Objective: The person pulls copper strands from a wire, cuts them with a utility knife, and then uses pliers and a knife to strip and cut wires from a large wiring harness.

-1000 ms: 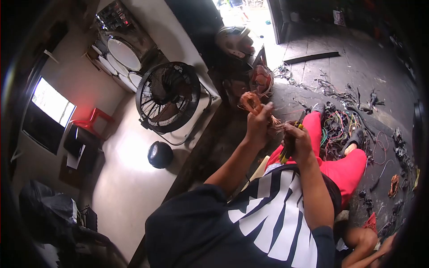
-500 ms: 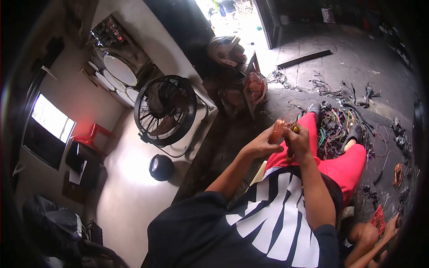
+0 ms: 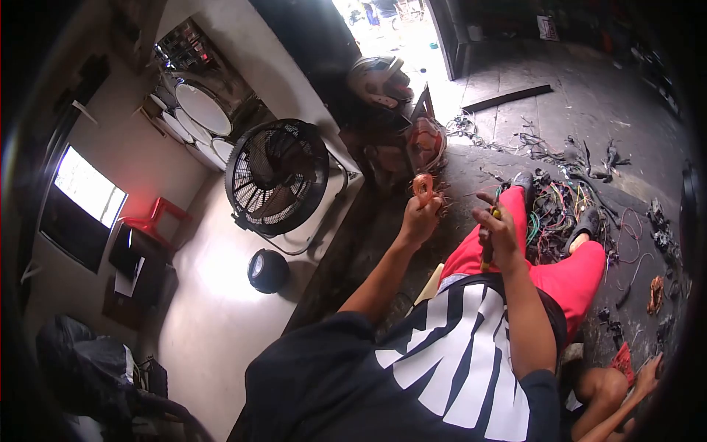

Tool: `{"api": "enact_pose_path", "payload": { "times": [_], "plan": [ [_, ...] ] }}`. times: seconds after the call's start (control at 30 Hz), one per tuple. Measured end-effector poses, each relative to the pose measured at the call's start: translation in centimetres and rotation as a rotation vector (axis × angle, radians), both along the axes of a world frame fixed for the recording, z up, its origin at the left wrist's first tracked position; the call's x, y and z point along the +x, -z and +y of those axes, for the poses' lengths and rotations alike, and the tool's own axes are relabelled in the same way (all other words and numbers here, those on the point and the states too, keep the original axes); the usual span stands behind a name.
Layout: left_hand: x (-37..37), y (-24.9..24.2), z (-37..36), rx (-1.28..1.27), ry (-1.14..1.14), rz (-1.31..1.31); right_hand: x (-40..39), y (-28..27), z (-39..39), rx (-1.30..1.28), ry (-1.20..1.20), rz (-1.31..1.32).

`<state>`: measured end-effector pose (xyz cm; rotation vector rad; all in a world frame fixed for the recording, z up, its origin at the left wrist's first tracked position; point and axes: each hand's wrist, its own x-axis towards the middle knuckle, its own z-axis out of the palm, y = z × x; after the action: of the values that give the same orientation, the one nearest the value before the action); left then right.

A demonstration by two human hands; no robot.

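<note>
My left hand [image 3: 421, 222] is closed around a looped bundle of copper wire [image 3: 423, 183]. The bundle's rounded end stands up above the fist, and thin strands stick out by the fingers. To the right of it, my right hand [image 3: 504, 237] grips a slim hand tool with yellow and dark parts [image 3: 487, 255]; its exact kind is partly hidden by the fingers. The thumb and a forefinger of that hand are partly spread. Both hands are in front of my lap, apart from each other.
Tangled wires and cable scraps [image 3: 558, 210] lie between my feet. Another copper bundle [image 3: 655, 295] is on the floor at the right. Helmets [image 3: 380, 81] and a large black fan [image 3: 277, 184] stand to the left. Another person's hand [image 3: 648, 377] shows at lower right.
My hands have moved apart: the left one has gone left and up with the copper bundle, while the right keeps the tool slightly further right, its fingers looser.
</note>
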<state>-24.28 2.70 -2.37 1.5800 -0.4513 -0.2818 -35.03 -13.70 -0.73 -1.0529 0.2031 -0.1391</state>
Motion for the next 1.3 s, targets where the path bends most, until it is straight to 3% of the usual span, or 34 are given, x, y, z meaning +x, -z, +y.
{"api": "enact_pose_path", "payload": {
  "times": [0.07, 0.17, 0.27, 0.3, 0.33, 0.4, 0.43, 0.53, 0.57, 0.67, 0.77, 0.87, 0.93, 1.0, 1.03, 1.13, 1.17, 1.27, 1.3],
  "plan": [
    [-0.8, -0.6, -0.3, -0.231, 0.123, 0.257, 0.1, 0.5, 0.4, 0.005, -0.068, -0.049],
    [-1.3, -0.6, -0.6, -0.281, 0.318, 0.416, 0.2, 1.2, 0.2, -0.004, -0.162, -0.113],
    [-1.1, 1.7, -1.7, 0.002, 0.353, 0.188, 0.1, 0.7, 0.5, -0.180, -0.155, -0.217],
    [-2.1, -0.5, -1.6, 0.221, 0.418, -0.133, 0.2, 0.4, 0.7, -0.265, -0.138, -0.265],
    [-1.4, 1.2, -1.8, 0.247, 0.452, -0.368, 0.6, 1.3, 0.9, -0.349, -0.083, -0.279],
    [-0.9, 2.9, -2.0, 0.550, 0.414, -0.636, 1.7, 3.0, 1.7, -0.511, 0.032, -0.307],
    [-1.2, 2.5, -2.2, 0.662, 0.383, -0.442, 1.4, 2.5, 1.6, -0.694, 0.064, -0.199],
    [-2.9, 0.7, -1.9, 0.047, 0.471, -0.110, 2.1, 3.7, 1.8, -0.538, 0.186, -0.113],
    [-1.9, 0.4, -1.3, -0.100, 0.551, 0.225, 2.1, 3.6, 1.1, -0.431, 0.229, -0.152],
    [1.0, 1.3, 1.0, -0.379, 0.474, 0.618, 1.7, 2.9, 0.4, -0.375, 0.224, -0.128],
    [2.5, 1.0, 1.7, -0.043, -0.052, 0.263, 1.2, 2.0, 1.4, -0.343, 0.140, -0.177],
    [1.6, -1.2, 1.8, -0.153, -0.008, -0.081, 0.9, 0.9, 1.4, -0.302, -0.114, -0.183],
    [0.8, -1.1, 1.8, -0.310, 0.399, 0.191, -0.5, -1.8, 2.0, -0.246, -0.347, -0.117],
    [-0.7, 0.2, 1.0, -0.565, 0.888, 0.407, -0.7, -2.2, 2.4, -0.211, -0.372, -0.162],
    [-1.2, 1.0, 0.6, -0.571, 0.940, 0.481, -0.5, -1.8, 2.3, -0.194, -0.378, -0.190],
    [-2.6, 1.1, -0.5, -0.195, 0.830, 0.573, 0.0, -0.9, 2.1, -0.195, -0.316, -0.254],
    [-3.0, 0.3, -0.4, -0.212, 0.877, 0.467, 0.1, -0.6, 2.0, -0.202, -0.283, -0.270],
    [-3.2, -3.4, -0.5, 0.190, 0.914, 0.157, 0.6, 0.5, 1.7, -0.392, -0.247, -0.283],
    [-3.1, -2.6, -0.5, 0.049, 0.903, 0.282, 0.8, 0.8, 1.8, -0.448, -0.208, -0.272]
  ]
}}
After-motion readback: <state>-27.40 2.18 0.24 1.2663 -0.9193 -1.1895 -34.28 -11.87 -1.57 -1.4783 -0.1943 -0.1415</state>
